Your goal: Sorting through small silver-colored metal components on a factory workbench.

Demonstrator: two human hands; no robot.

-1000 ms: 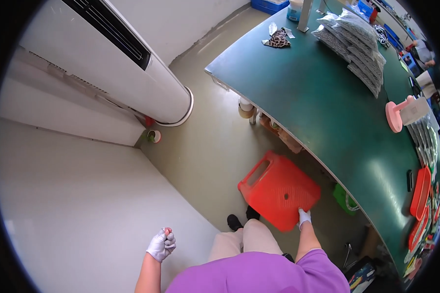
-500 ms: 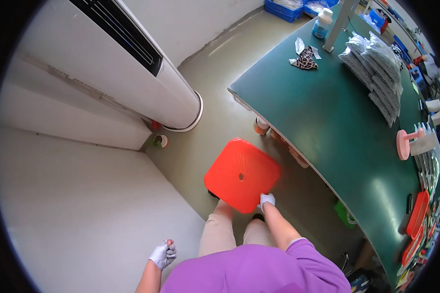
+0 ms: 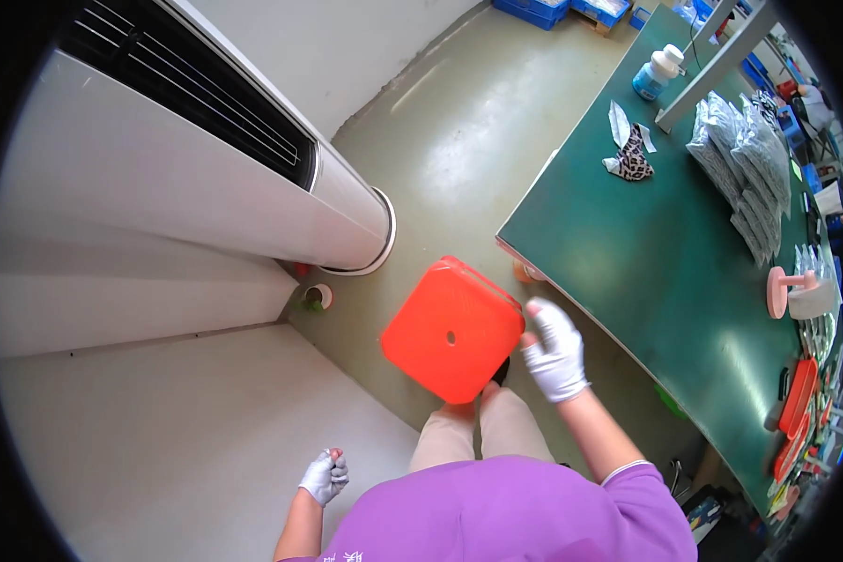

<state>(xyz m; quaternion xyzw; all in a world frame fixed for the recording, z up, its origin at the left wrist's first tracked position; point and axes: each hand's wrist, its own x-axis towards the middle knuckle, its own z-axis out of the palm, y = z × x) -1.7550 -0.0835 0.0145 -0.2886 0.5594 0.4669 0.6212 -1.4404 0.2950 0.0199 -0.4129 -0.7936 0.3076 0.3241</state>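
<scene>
One red plastic stool (image 3: 431, 314) in the head view, seat face up, in front of the knees, between the white wall panel (image 3: 159, 431) on the left and the green-topped desk (image 3: 618, 253) on the right. Can't tell if its feet are on the floor (image 3: 468, 140); the seat hides them.

Two hands, both in white gloves with some fingertips bare. Right hand (image 3: 556, 358): open, thumb apart from the fingers, gripping nothing, just beside the stool's right edge; actual contact can't be told. Left hand (image 3: 325, 478): loosely curled, well apart from the stool, near the panel; nothing seen in it, inside of the fist hidden.

Handling, my guess: light, hollow, stiff, not fragile; smooth seat likely a bit slippery under glove fabric. Best holds look like the slot in the upper-right side, or a seat rim with the thumb on top. Small centre hole would probably take a finger or so.

Edges: desk edge runs diagonally just past the right hand, its near corner beyond the stool, so a swing right could knock it. Panel edge closes in on the left, lower down; trouser legs (image 3: 510, 426) sit right below the seat. Most open room is floor ahead, between the floor-standing air conditioner (image 3: 347, 211) and the desk.
</scene>
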